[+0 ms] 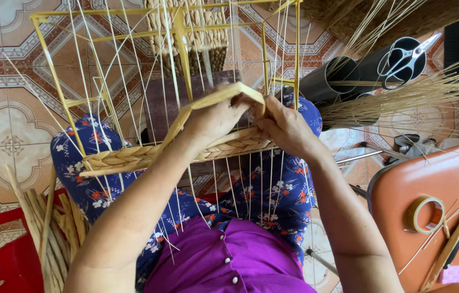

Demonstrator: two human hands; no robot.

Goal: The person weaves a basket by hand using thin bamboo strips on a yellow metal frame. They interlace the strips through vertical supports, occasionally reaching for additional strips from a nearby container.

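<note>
Straw braid being woven onto a yellow wire frame.

Both hands close on a flat straw strand [216,100] at the frame's [56,81] near edge: left hand [216,116] pinches it, right hand [284,126] presses it against the braided band [132,156] across the lap. Scissors [406,59] lie far right.

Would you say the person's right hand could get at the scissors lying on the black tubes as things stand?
Probably yes: the right hand is at the weaving, and only loose straw bundle ends lie between it and the scissors, on that side.
</note>
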